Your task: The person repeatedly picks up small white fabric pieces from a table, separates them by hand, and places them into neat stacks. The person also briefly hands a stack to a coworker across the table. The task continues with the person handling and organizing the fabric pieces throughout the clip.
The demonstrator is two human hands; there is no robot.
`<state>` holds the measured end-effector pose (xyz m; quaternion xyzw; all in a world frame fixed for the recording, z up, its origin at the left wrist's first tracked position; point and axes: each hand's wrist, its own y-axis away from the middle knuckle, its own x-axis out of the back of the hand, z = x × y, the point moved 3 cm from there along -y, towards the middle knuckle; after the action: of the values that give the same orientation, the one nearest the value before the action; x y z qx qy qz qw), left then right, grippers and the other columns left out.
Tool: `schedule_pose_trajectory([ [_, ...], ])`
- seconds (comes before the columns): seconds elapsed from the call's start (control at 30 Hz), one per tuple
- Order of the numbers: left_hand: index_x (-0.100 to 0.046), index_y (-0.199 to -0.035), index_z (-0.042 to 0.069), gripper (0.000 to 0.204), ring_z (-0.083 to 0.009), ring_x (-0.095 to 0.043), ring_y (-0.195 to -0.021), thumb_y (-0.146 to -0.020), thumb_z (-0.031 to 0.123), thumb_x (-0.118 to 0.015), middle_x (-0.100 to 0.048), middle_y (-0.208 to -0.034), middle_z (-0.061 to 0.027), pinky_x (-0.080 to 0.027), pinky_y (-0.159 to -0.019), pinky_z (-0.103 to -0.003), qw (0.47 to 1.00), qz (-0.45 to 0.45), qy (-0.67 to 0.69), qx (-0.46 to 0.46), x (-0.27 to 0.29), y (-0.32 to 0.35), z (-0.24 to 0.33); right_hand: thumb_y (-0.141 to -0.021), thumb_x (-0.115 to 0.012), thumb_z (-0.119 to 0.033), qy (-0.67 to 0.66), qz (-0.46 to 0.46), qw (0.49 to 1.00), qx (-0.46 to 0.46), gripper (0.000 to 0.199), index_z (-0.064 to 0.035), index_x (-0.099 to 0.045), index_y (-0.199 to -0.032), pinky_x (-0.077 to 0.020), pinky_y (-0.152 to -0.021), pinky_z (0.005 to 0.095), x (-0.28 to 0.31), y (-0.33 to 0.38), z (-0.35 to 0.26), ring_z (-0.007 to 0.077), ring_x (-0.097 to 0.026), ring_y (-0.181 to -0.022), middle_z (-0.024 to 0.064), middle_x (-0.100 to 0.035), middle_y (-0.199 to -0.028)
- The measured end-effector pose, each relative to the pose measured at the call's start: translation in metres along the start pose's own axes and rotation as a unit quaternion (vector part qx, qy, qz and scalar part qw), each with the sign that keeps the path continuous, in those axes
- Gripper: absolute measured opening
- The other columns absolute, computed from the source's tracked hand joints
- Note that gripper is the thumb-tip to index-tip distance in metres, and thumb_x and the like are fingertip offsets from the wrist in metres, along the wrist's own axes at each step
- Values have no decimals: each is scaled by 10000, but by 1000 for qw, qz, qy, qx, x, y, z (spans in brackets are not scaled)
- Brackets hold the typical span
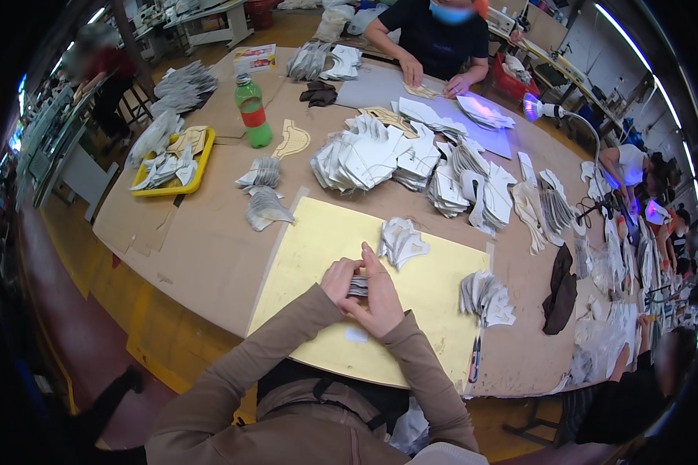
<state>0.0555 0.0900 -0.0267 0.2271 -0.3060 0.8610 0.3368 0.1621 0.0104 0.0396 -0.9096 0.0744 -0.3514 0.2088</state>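
Observation:
Over the yellow sheet [318, 242], my left hand [336, 280] and my right hand [380, 298] close around a small stack of grey-white cut pieces [357, 286]. The stack's layered edges show between my palms; the rest is hidden by my fingers. Just beyond my fingertips lies a fanned pile of white cut pieces [402, 241]. Another such pile [485, 299] rests to the right, at the sheet's edge. A small pale rectangle [356, 334] lies flat on the sheet, close to my right wrist.
Large white piles [361, 155] cover the table's middle. At left stand a yellow tray [202, 167] of pieces and a green bottle [253, 116]. A dark cloth [559, 291] and a slim pen-like tool [475, 360] lie right. Across, a masked person's hands [413, 72] handle a piece.

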Motion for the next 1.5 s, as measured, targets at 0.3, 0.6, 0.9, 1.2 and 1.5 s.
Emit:
schedule_pose_trajectory([
  [0.3, -256, -1322, 33, 879, -264, -516, -967, -575, 55, -719, -495, -1043, -148, -434, -856, -383, 1000, 7, -8, 29, 1, 3, 1, -688, -587, -22, 20, -35, 999, -34, 514, 13, -450, -1182, -375, -989, 433, 1, 5, 15, 355, -516, -1037, 187, -546, -1090],
  [0.6, -334, -1329, 62, 727, -256, -420, -1212, -724, 172, -723, -464, -1297, -145, -348, -994, -414, 973, 35, 153, 168, 20, -47, -18, -685, -528, -28, 83, 73, 989, -97, 297, -31, -560, -980, -437, -800, 419, 51, 9, 35, 349, -547, -885, 161, -585, -898],
  [0.9, -259, -1403, 49, 1003, -369, -403, -1196, -668, 496, -775, -443, -1291, -219, -328, -1022, -457, 980, 31, -73, 182, -47, -98, 8, -694, -516, -31, 114, 212, 946, -219, 234, -43, -568, -923, -437, -763, 441, 95, 29, 77, 353, -558, -822, 155, -590, -802],
  [1.2, -268, -1399, 103, 821, -348, -462, -1197, -727, 106, -740, -464, -1263, -229, -386, -1002, -377, 987, 4, 124, 101, -65, -115, 19, -710, -492, -18, 126, 174, 948, -234, 260, -15, -540, -965, -441, -760, 430, 82, 26, 85, 365, -559, -850, 186, -578, -886],
  [1.5, -372, -1363, 79, 706, -232, -538, -1042, -725, -10, -662, -526, -1120, -124, -446, -903, -309, 983, -74, 161, 47, -21, -116, 11, -673, -510, -13, 84, 127, 983, -105, 286, -36, -555, -954, -438, -784, 407, 79, 18, 68, 345, -541, -842, 156, -571, -871],
])
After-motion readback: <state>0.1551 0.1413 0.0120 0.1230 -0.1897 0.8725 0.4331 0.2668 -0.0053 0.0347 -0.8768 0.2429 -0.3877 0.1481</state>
